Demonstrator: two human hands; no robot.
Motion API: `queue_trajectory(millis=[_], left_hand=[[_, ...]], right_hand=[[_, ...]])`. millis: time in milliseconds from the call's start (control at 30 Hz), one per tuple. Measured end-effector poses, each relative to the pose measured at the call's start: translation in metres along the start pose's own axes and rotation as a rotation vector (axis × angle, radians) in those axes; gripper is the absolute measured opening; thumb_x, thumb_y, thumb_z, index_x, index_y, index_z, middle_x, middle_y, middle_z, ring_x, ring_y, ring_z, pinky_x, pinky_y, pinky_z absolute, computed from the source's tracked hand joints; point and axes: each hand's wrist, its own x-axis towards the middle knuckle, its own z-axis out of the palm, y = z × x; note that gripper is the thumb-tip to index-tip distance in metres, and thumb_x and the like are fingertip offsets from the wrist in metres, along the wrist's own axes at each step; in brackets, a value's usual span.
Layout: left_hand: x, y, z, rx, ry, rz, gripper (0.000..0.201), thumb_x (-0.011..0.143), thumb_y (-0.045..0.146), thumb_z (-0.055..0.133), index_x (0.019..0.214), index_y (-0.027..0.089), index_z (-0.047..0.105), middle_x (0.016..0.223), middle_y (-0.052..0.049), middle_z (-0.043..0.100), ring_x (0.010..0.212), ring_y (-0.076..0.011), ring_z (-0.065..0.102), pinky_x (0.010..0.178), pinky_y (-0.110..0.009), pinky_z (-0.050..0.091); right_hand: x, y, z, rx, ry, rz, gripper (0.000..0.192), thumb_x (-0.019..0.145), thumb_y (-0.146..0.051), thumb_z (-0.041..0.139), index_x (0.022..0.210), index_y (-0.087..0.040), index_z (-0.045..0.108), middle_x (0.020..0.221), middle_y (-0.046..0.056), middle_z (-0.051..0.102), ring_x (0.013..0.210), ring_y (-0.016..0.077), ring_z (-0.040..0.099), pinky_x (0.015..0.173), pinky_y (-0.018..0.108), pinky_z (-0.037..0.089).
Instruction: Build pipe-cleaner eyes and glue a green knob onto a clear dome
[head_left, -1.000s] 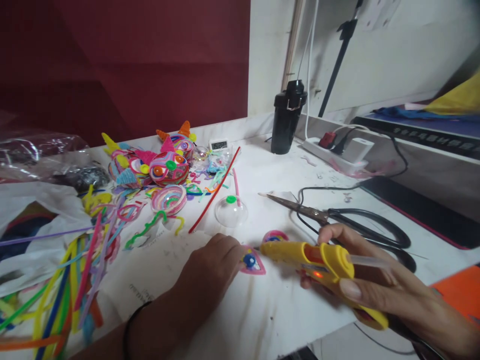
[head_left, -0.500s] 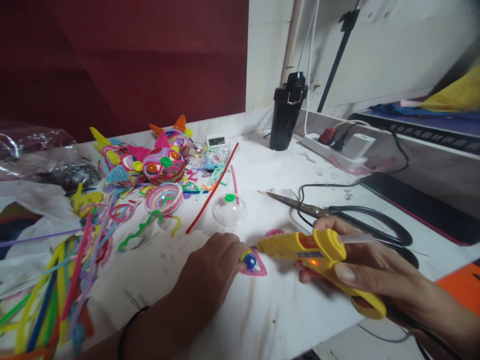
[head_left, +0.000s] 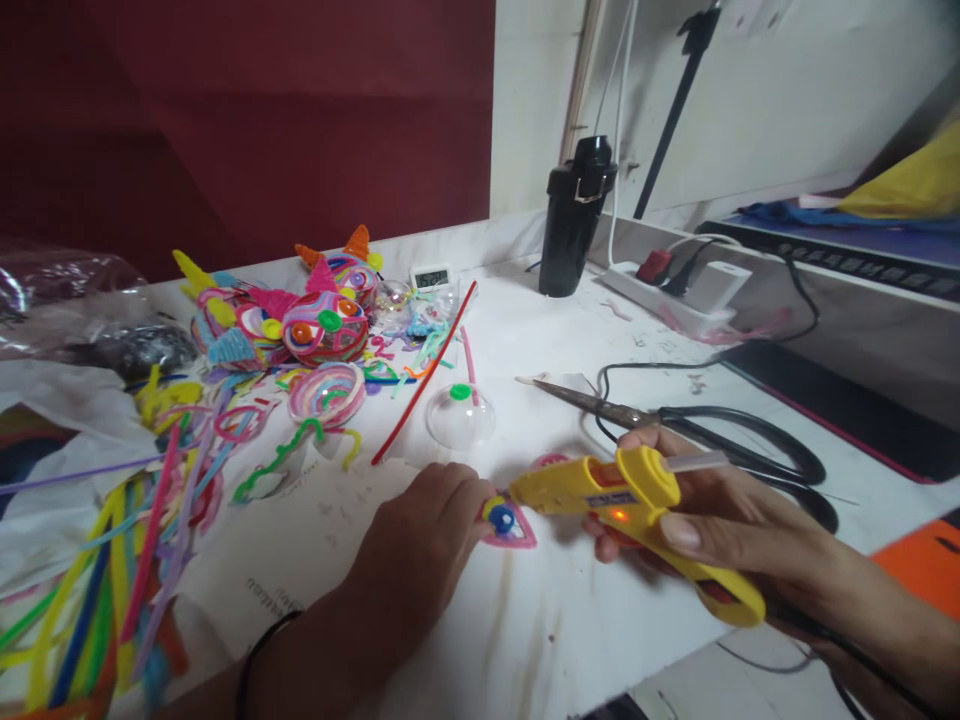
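**Glue gun tip now at the pink piece, L hand pinning it**

R hand point(head_left: 720, 525) is wrapped round the yellow hot glue gun point(head_left: 622, 500), fingers closed on the grip, index along the trigger side, orange LED lit. Clear glue stick point(head_left: 694, 461) pokes out the back, above the R thumb. L hand point(head_left: 420, 525) is palm-down, fingers curled, fingertips point(head_left: 480, 500) pressing the left edge of the small pink triangular pipe-cleaner piece point(head_left: 510, 525) w/ its blue-and-yellow centre. Piece lies flat on the white table point(head_left: 540, 620), directly between L fingertips and gun nozzle.

Change vs 1.0 s ago: gun has slid left and a bit up; nozzle went from a visible gap off the piece to touching or nearly touching its centre, can't tell which. Reads as glue going on at the blue centre. L hand barely moved, same pin-down. Camera drifted slightly, so clutter sits a little differently in frame.

Around: clear plastic dome point(head_left: 460, 415) w/ green dot just beyond L fingertips, red pipe cleaner point(head_left: 424, 375) past it. Black scissors point(head_left: 697, 425) behind R knuckles. Finished colourful pipe-cleaner figures point(head_left: 315, 320) and loose stems far left. Black bottle point(head_left: 574, 225), power strip point(head_left: 690, 295) at back.
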Motion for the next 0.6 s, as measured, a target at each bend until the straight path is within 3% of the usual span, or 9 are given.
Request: queue_trajectory(millis=[233,600], left_hand=[[-0.0002,0.0003,-0.0009,0.010,-0.014,0.006,0.010,0.094,0.019,0.045,0.100,0.018,0.053,0.093,-0.007,0.063,0.083,-0.0220,0.064,0.069,-0.036,0.060],[0.0010,-0.0011,-0.0018,0.042,0.005,0.036,0.013,0.095,0.020,0.042,0.102,0.020,0.052,0.094,-0.006,0.063,0.084,-0.0220,0.063,0.066,-0.034,0.059]], right_hand=[[0.0031,0.0034,-0.0049,0.048,-0.078,0.001,0.035,0.077,-0.036,0.072,0.103,-0.026,0.051,0.095,0.006,0.073,0.079,0.0185,0.067,0.062,0.024,0.046],[0.0086,0.0050,-0.0068,0.090,-0.149,-0.033,0.030,0.080,-0.030,0.070,0.104,-0.022,0.054,0.089,0.005,0.073,0.070,0.0120,0.064,0.058,0.019,0.043]])
